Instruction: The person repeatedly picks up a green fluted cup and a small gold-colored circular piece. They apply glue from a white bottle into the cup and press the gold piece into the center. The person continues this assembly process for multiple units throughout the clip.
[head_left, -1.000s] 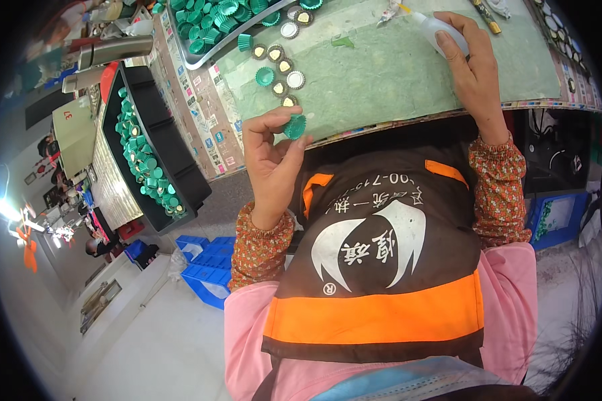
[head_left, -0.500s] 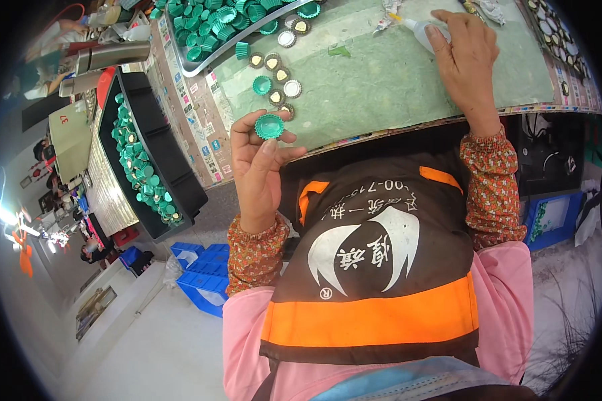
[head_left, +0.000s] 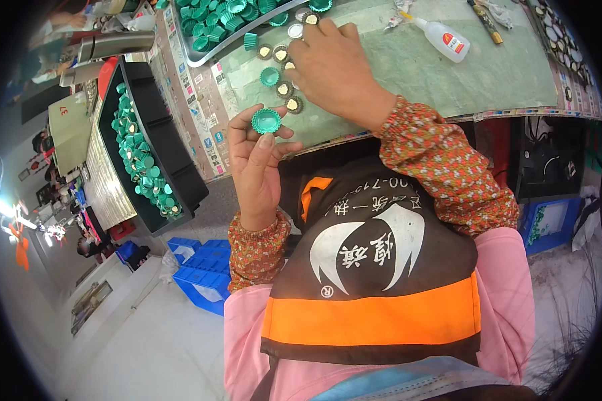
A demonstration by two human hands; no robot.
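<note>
My left hand point(head_left: 255, 157) pinches a green fluted cup point(head_left: 266, 121) between thumb and fingers, its hollow side facing up. My right hand point(head_left: 334, 70) reaches across the table, its fingers bent down over a cluster of small dark fluted cups with cream-coloured pieces inside. One such dark cup point(head_left: 289, 65) shows partly beside the right fingertips; what they pinch, if anything, is hidden. Nearer my left hand lie another dark cup point(head_left: 293, 104) and an empty green cup point(head_left: 270, 76). A white squeeze bottle point(head_left: 446, 41) with a yellow tip lies right of my right hand.
A clear tray point(head_left: 215, 53) heaped with green cups stands at the far left. Left of the table, a black bin point(head_left: 184, 177) holds more green cups. A marker-like tube point(head_left: 486, 23) lies beyond the bottle, and a tray of dark cups point(head_left: 560, 40) sits far right.
My right hand has let go of the squeeze bottle, now lying on the table, and moved left to the dark cups. My left hand still holds the green cup.
</note>
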